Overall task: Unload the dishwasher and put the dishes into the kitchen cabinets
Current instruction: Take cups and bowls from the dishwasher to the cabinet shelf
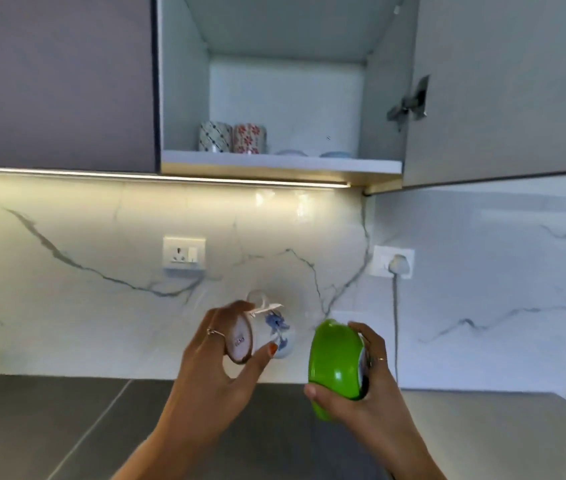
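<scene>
- While its thumb and fingers curl around a white cup [267,336] with blue flowers, the left hand [221,368] holds it on its side, bottom toward the camera.
- Fingers of the right hand [361,393] wrap around a green bowl [335,367], tilted on edge, thumb under the rim.
- Both hands are raised above the dark counter [49,420], in front of the marble wall [101,220].
- Higher up, the open cabinet [184,98] has two patterned mugs [232,137] side by side on its shelf; its door [503,88] stands open on the right.

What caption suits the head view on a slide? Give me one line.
Left hand holds a white-and-blue cup, right hand a green bowl, below the open cabinet.
</scene>
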Available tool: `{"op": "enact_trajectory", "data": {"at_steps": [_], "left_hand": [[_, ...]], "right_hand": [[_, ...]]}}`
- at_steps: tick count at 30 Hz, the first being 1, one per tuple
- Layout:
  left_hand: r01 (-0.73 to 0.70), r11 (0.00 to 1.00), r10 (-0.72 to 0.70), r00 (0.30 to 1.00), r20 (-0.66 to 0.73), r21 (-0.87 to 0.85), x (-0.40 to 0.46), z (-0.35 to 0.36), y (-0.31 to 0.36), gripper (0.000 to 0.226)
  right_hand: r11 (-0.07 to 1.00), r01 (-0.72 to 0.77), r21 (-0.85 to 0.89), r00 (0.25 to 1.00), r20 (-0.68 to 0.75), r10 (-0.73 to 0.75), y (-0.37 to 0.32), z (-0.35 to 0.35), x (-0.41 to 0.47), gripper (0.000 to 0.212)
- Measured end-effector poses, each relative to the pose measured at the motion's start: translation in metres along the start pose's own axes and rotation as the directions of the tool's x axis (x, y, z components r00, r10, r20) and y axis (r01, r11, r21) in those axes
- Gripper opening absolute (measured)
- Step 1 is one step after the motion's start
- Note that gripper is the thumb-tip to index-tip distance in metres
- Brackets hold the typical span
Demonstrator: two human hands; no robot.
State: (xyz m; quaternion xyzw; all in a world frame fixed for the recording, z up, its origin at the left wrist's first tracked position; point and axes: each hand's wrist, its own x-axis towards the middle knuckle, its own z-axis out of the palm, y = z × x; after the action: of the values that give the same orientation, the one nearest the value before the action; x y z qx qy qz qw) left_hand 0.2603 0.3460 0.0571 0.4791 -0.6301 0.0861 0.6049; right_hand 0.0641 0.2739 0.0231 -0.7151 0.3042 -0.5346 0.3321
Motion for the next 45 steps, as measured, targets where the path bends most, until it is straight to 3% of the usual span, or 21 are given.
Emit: {"op": "enact_trajectory", "data": {"at_steps": [5, 10, 20, 26, 31, 35, 42, 45], "left_hand": [[-0.049, 0.999, 0.05, 0.993, -0.103, 0.006, 0.057, -0.049, -0.028, 0.049], [-0.238, 0.971, 0.237, 0.965, -0.111, 0.003, 0.143, -0.077, -0.025, 0.05], [-0.466, 0.883, 0.465, 0.885, 0.021, 0.056, 0.276, -0.065, 0.008, 0.047], [-0.387, 0.921, 0.357, 0.878, 0.319, 0.035, 0.336, -0.062, 0.013, 0.046], [-0.323, 0.946, 0.243, 0.767, 0.594, 0.031, 0.379, -0.053, 0.012, 0.045], [-0.268, 0.963, 0.211, 0.722, 0.659, -0.015, 0.403, -0.037, 0.002, 0.045], [-0.291, 0.95, 0.093, 0.605, 0.791, 0.11, 0.439, -0.018, -0.014, 0.045], [-0.226, 0.963, 0.01, 0.573, 0.819, 0.146, 0.446, -0.015, -0.021, 0.044]], "right_hand": [[0.959, 0.244, -0.141, 0.964, -0.076, -0.257, -0.051, 0.027, 0.074, 0.101], [0.813, 0.465, -0.351, 0.845, -0.098, -0.526, -0.114, 0.027, 0.149, 0.101], [0.633, 0.458, -0.624, 0.707, -0.176, -0.685, -0.196, -0.017, 0.283, 0.102], [0.697, 0.357, -0.621, 0.794, -0.19, -0.577, -0.191, -0.034, 0.346, 0.096], [0.738, 0.192, -0.646, 0.923, -0.137, -0.359, -0.174, -0.041, 0.402, 0.102], [0.678, 0.12, -0.725, 0.97, -0.06, -0.236, -0.163, -0.039, 0.437, 0.094], [0.605, 0.01, -0.796, 0.998, -0.033, -0.059, -0.161, -0.035, 0.481, 0.093], [0.599, -0.027, -0.8, 1.0, -0.026, 0.011, -0.159, -0.03, 0.488, 0.091]]}}
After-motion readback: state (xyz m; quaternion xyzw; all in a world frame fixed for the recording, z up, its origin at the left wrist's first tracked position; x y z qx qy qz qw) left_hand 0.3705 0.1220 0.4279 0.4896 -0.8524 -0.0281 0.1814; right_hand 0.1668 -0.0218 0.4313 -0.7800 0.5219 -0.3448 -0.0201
